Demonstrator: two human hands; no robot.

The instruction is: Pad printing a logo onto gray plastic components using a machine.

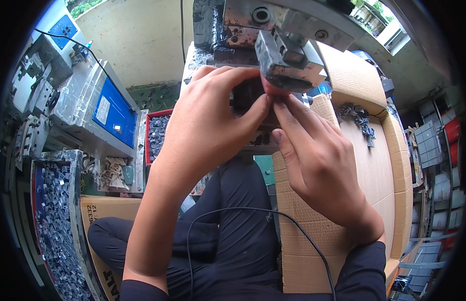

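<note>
A metal press head (290, 62) with a dark, worn block hangs over the work spot at the top middle. Just beneath its block shows a reddish part (275, 90), mostly covered by fingers. My left hand (208, 118) curves around from the left, its index finger and thumb closing at that part. From the right comes my right hand (318, 155), index and middle fingers together, their tips close to the left thumb. Its thumb is bent below them. Whatever small piece lies between the fingertips is hidden.
An open cardboard box (376, 165) with a few dark metal pieces (362, 123) stands on the right. To the left are a red tray (155, 133) and a long bin (62, 226) of small metal parts. A black cable (243, 208) crosses my lap.
</note>
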